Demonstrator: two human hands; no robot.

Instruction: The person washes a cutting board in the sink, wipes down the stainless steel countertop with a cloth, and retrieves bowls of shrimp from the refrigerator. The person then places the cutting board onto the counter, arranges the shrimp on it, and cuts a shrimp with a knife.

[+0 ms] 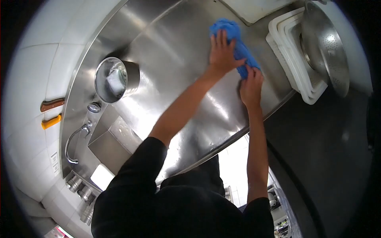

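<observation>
A bunched blue cloth (248, 55) lies on the stainless steel counter (178, 59), with one crumpled end toward the back and a narrower end toward me. My left hand (223, 55) rests palm down on its crumpled part, fingers stretched out and thumb spread to the right. At the narrower end, my right hand (252, 87) has its fingers bent and closed on the cloth's edge. The two hands are close together, left thumb near the right fingertips.
A steel pot (133, 77) with a whitish item inside stands at left, near the faucet (73, 144) and sink (109, 146). Stacked white trays (291, 59) and a metal colander (327, 47) are at right. Two knives, one with an orange handle (51, 121), hang on the wall.
</observation>
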